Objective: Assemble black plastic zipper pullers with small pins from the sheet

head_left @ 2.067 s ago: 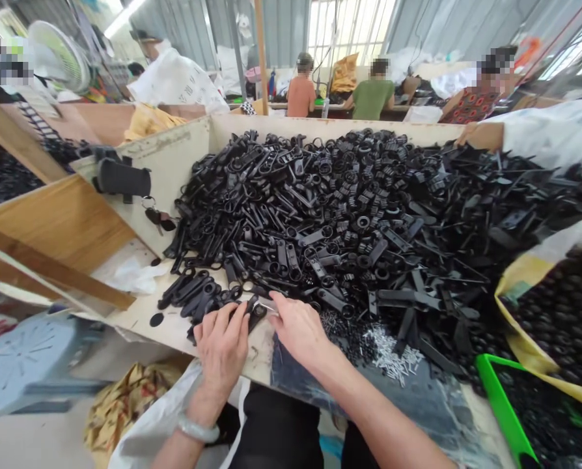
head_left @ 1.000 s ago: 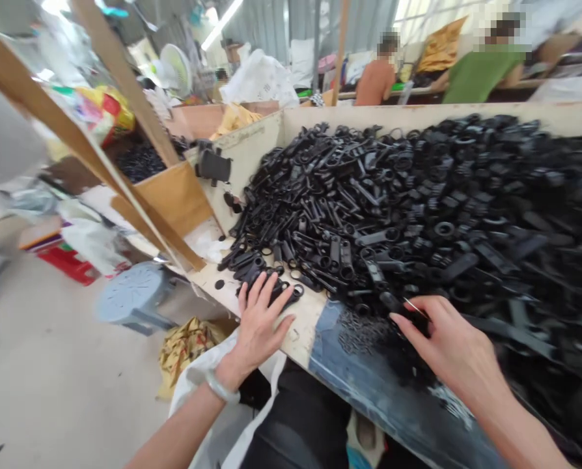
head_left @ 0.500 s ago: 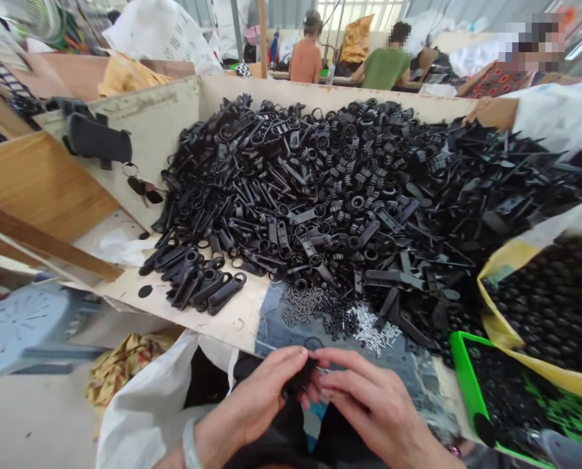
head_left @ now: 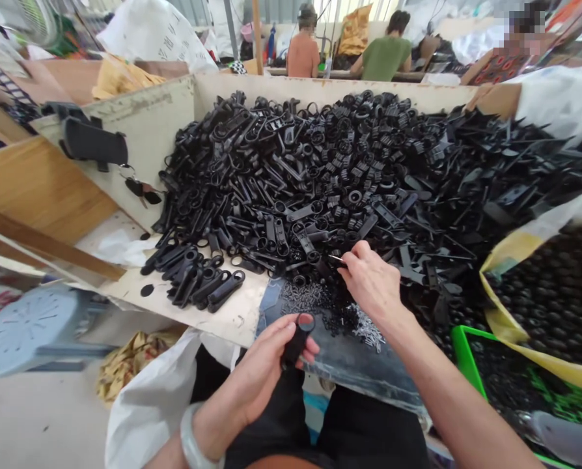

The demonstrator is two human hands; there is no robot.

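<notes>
My left hand holds a black plastic strap piece with a ring end, just below the table's front edge. My right hand reaches over the near edge of a large heap of black plastic parts and pinches a thin metal pin between thumb and forefinger. Small loose metal pins lie scattered on a dark mat under my right wrist. A small group of black strap pieces lies apart on the board to the left.
A yellow bag of black round parts and a green tray stand at the right. Above my lap hangs a white bag. A grey stool stands at the left. Other people sit at the back, and someone's sleeve rests far right.
My right hand has left the piece in my left hand and reached forward to the heap's edge, pinching a pin. My left hand still holds the black piece.
</notes>
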